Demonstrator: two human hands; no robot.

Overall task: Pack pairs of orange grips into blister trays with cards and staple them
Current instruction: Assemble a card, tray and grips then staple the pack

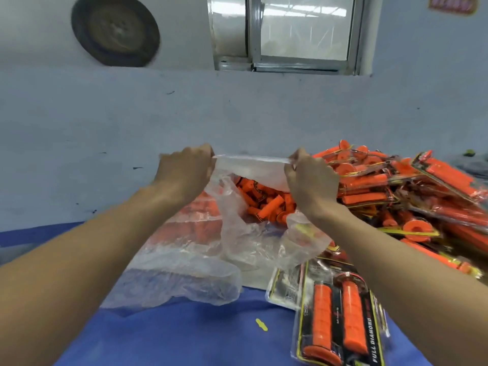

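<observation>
Loose orange grips (266, 204) heaped inside a clear plastic bag (237, 233) at mid tabletop, just beyond a crumpled spread of the same film. Bag mouth pulled taut between both hands: left hand (184, 173) pinching the left edge of the film, grip closed on plastic; right hand (311, 180) pinching the right edge, grip likewise closed on plastic. Stretched lip lifted above the heap, grips visible underneath through the opening. Step judged as restocking or opening the supply bag, ahead of any tray loading; no grip, tray or card in either hand. Finished packs (401, 186) piled high to the right of the bag, touching it, cards and blisters overlapping at all angles. One packed blister (340, 323) lying flat at near right with two grips side by side, black card with yellow border, partly under the right forearm. Small yellow scrap (261, 324) alone on the blue tabletop (171, 339) near centre. No stapler and no loose empty tray clearly in view. Next move likely calls for widening or tearing the mouth enough for a hand to enter, then freeing one hand to take out a pair of grips. Thin film, may tear unevenly and spill grips. Window (290, 33) and round dark object (115, 30) on the wall behind, irrelevant.
</observation>
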